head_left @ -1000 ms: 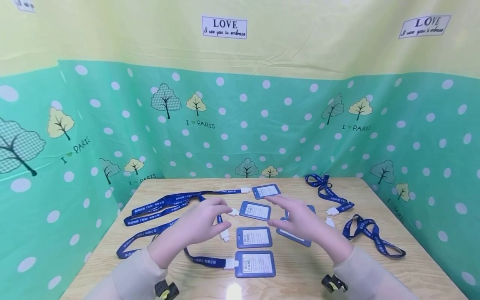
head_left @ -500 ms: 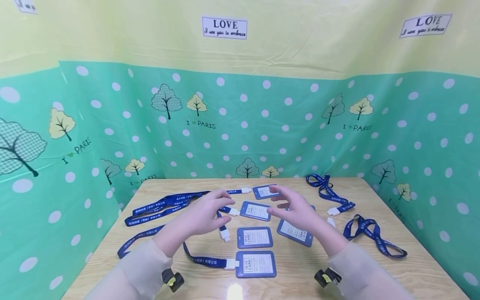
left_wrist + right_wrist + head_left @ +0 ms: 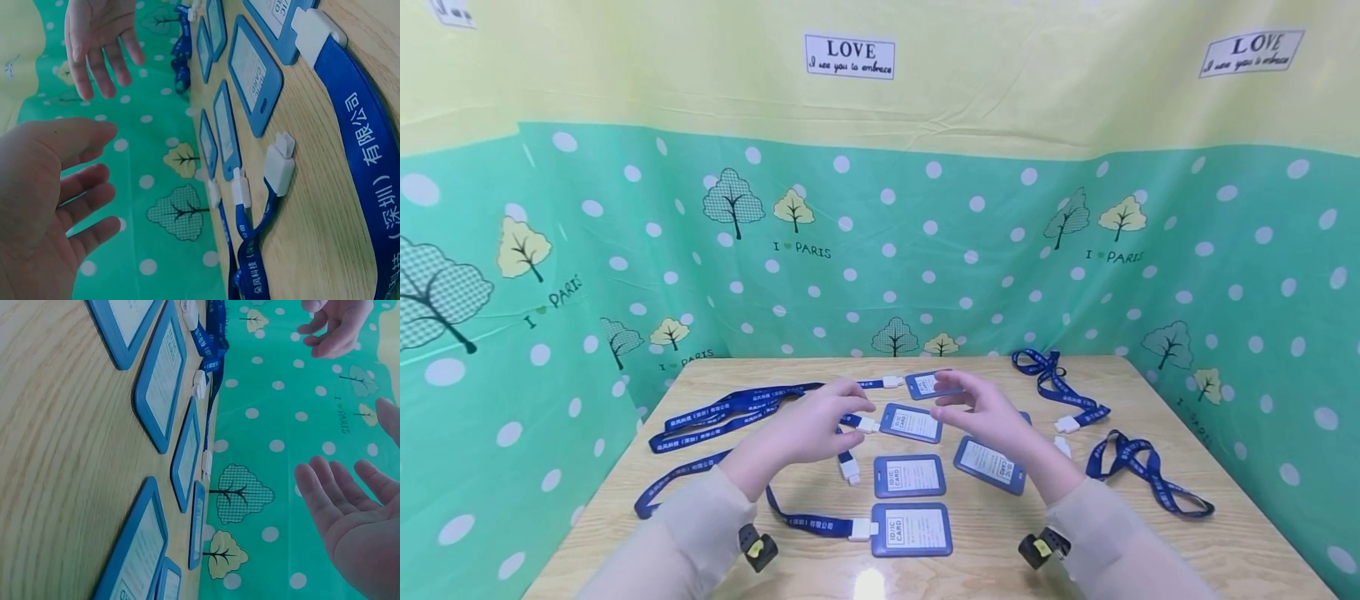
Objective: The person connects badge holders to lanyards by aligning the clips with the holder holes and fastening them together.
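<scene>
Six blue card holders (image 3: 917,531) lie flat on the wooden table (image 3: 820,575), four in a column in the middle and two more at the right, one of these mostly hidden by the right hand (image 3: 985,412). This hand and the left hand (image 3: 823,421) are in the air above the table, well apart from each other, thumb and fingers spread with a wide gap, and neither one holds anything. The holders look like thin, rather stiff plastic, so I judge each one light and not fragile, but its smooth window may be slippery under the finger. The better place to pinch is the raised frame, at the two long edges, leaving free the small slot (image 3: 263,102) at the short end. The blue straps (image 3: 1138,467) seem soft and flat; they probably bend and twist easily, so it is safer to take them by the white clip (image 3: 849,468), which is hard and small. This loose clip lies near the third holder from the back, not touching it.
</scene>
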Tool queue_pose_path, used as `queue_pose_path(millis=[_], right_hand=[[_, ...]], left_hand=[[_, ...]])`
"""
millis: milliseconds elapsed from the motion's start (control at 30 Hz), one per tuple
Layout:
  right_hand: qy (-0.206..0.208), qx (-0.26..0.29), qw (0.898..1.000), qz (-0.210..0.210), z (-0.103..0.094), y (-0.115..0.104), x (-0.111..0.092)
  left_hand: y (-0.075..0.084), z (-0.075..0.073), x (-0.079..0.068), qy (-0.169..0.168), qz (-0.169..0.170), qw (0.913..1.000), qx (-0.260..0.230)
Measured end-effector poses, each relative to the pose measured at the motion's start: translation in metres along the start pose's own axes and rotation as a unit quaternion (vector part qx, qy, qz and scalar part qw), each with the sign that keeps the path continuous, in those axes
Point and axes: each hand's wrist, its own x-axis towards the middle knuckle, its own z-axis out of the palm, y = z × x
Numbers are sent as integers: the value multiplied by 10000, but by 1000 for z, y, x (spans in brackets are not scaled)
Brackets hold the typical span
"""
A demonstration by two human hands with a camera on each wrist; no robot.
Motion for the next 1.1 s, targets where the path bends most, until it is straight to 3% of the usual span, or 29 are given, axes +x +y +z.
queue_pose_path(millis=[567, 1100], right_hand=[[-421, 594, 9960, 514, 21, 18, 9], [-803, 640, 9912, 840, 40, 28, 14]], left_hand=[[-16, 24, 9, -761, -86, 9968, -210], [-21, 45, 11, -1421, -181, 9896, -91]])
